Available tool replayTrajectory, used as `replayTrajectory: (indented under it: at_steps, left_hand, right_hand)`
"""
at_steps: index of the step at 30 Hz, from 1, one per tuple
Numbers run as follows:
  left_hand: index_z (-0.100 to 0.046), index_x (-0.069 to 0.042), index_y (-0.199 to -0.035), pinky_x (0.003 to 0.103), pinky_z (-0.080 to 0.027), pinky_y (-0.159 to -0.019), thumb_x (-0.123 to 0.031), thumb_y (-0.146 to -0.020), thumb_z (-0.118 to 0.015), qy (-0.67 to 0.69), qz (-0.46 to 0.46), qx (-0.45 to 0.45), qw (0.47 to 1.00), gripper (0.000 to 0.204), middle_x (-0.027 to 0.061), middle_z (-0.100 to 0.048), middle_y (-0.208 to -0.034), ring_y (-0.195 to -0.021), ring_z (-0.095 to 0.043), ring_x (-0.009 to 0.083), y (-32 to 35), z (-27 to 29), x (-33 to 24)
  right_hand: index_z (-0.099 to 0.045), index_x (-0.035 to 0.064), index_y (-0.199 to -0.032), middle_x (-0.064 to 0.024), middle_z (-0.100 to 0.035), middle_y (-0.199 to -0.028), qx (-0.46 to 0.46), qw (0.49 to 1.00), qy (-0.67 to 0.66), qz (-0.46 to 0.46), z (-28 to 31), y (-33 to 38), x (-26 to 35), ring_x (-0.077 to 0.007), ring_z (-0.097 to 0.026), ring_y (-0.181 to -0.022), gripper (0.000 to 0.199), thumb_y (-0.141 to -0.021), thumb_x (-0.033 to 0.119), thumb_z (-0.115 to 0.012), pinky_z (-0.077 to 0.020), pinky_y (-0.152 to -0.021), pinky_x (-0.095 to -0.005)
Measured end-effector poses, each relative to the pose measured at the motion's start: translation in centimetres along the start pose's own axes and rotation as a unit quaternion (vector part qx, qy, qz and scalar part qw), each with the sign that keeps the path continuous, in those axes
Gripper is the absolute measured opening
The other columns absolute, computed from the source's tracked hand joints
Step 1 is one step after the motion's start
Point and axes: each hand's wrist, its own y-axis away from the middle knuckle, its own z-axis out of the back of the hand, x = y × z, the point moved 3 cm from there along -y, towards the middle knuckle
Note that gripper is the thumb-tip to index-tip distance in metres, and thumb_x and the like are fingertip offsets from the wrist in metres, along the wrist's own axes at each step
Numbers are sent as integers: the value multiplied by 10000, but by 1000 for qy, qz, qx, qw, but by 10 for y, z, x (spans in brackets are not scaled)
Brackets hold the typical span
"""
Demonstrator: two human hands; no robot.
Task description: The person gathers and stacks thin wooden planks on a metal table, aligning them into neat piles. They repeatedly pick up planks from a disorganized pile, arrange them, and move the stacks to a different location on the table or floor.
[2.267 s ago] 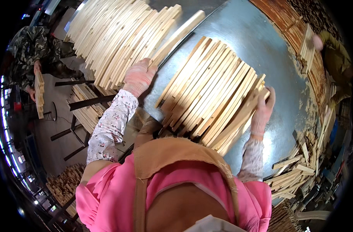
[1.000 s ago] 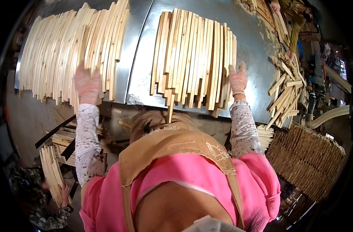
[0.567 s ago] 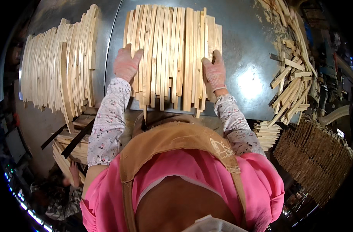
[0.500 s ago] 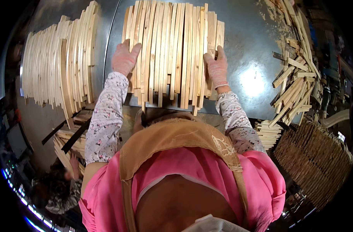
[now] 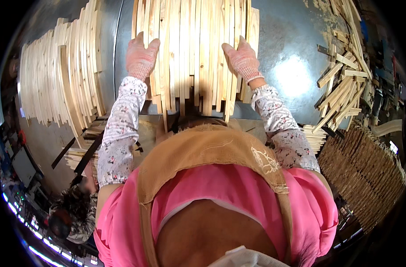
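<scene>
Both gloved hands lie flat and open, left hand [image 5: 141, 57] and right hand [image 5: 243, 58] pressed on the near ends of the wooden slats [image 5: 192, 44] spread across the grey metal surface [image 5: 292, 49], seemingly evening them up, which calls for steady pushes.

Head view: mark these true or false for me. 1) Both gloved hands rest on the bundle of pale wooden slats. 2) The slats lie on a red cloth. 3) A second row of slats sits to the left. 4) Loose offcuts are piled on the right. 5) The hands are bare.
1) True: the left hand and right hand press on the bundle of pale wooden slats.
2) False: they lie on a grey metal table.
3) True: the second row of slats is there.
4) True: the loose offcuts.
5) False: both wear pink knit gloves.
</scene>
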Motion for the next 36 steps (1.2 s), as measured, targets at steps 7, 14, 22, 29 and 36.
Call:
replayTrajectory:
  at_steps: [7, 14, 22, 29, 36]
  left_hand:
    - [-293, -19, -1722, 463, -412, -1272, -558, -867, -874, 194, 30, 84, 977, 1166, 326, -464, -1665, -1543, -476, 453, -5, -12, 15]
    - [-225, 88, -1710, 441, -403, -1280, -474, -851, -929, 283, 15, 98, 954, 1245, 355, -459, -1647, -1551, -464, 418, -6, -17, 25]
    - [-599, 3, -1463, 408, -581, -1049, -380, -933, -873, 302, -198, 19, 933, 708, 158, -713, -1409, -1271, -700, 286, 2, 20, -131]
    - [-544, -68, -1558, 408, -457, -1181, -378, -1056, -654, 430, -280, -24, 858, 600, 136, -615, -1545, -1423, -566, 289, 28, 18, -348]
    - [-489, -139, -1652, 408, -333, -1313, -377, -1178, -436, 407, -328, 102, 847, 533, 115, -517, -1681, -1575, -433, 293, 59, -147, -391]
  right_hand:
    - [-422, -108, -1618, -296, -696, -1399, 43, 946, -319, 31, -24, -19, -26, -366, -709, -1253, 1043, -896, 518, -840, -580, -1074, -401]
    - [-283, -135, -1674, -333, -629, -1476, 33, 948, -315, 21, -29, -26, -26, -360, -645, -1339, 1211, -853, 500, -908, -524, -1156, -376]
    - [-615, -17, -1401, -185, -784, -1174, -65, 891, -379, 241, 140, -2, -52, -271, -764, -1026, 594, -975, 333, -835, -621, -1012, -388]
    - [-422, 66, -1604, -178, -643, -1416, -306, 734, -406, 450, 340, -11, -178, -291, -662, -1272, 894, -886, 183, -941, -507, -1211, -473]
    - [-301, 37, -1718, -221, -438, -1710, -224, 855, -82, 461, 280, -30, -409, -375, -457, -1547, 861, -1037, 328, -740, -362, -1307, -454]
